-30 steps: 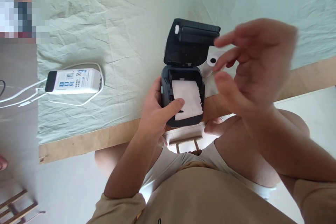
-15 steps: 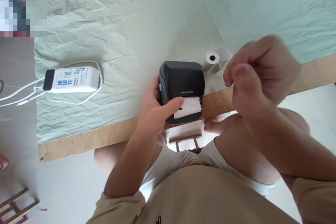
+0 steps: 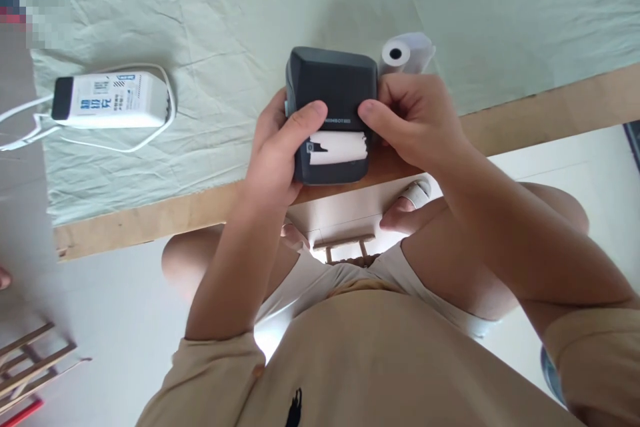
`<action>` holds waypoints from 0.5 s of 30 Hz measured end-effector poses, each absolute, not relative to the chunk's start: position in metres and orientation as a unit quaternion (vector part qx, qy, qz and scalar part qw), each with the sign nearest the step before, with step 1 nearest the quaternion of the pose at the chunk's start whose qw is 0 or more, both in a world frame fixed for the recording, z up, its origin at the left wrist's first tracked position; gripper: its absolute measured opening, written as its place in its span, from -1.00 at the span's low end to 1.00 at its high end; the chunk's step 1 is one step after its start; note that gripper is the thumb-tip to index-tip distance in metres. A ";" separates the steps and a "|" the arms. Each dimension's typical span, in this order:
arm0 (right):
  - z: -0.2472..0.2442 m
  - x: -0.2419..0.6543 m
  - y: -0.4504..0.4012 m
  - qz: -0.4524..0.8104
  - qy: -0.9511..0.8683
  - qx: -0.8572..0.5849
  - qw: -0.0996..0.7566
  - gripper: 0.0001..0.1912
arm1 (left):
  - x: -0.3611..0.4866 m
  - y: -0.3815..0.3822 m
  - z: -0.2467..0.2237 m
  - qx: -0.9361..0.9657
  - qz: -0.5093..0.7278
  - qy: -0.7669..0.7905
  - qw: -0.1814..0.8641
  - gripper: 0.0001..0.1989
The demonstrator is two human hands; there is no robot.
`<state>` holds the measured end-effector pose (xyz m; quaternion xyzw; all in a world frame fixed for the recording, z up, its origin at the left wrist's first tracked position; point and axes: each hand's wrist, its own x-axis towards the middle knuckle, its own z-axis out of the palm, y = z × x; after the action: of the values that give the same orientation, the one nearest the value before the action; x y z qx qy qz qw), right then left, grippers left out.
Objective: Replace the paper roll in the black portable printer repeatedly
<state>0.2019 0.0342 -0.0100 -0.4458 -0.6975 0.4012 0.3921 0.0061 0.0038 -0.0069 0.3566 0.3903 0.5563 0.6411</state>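
Note:
A dark grey label printer (image 3: 335,87) with NIIMBOT lettering is held between both hands near the table's front edge. White paper (image 3: 340,148) with a torn edge shows across its lower front. My left hand (image 3: 283,140) wraps round the printer's left side, its thumb lying on the front. On the opposite side, my right hand (image 3: 413,117) grips the edge, with the thumb on the front face and the other fingers curled behind, partly hidden. Just beyond the right hand lies a white paper roll (image 3: 397,55) with a black core and a loose end.
On the left of the pale green cloth (image 3: 225,33) sits a white power strip (image 3: 117,100) with a black end and white cables. A bare wooden edge (image 3: 150,223) runs along the table front. Wooden stool bars (image 3: 37,363) show at lower left.
My right hand has come in from the right and taken hold of the printer's right side. My left thumb has shifted from the paper up onto the printer's front.

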 end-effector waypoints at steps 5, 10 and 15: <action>-0.012 0.201 0.039 0.390 -0.702 -0.453 0.386 -0.38 | 0.007 0.006 -0.010 0.380 0.554 0.394 0.628 -0.82; -0.015 0.202 0.042 0.366 -0.709 -0.467 0.380 -0.41 | 0.009 0.009 -0.014 0.378 0.559 0.389 0.627 -0.75; -0.019 0.203 0.041 0.374 -0.706 -0.473 0.371 -0.42 | 0.009 0.008 -0.017 0.401 0.566 0.385 0.609 -0.77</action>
<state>0.2031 0.0415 -0.0194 -0.4727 -0.7064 0.3741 0.3709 0.0089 0.0078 -0.0173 0.4012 0.3848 0.5661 0.6087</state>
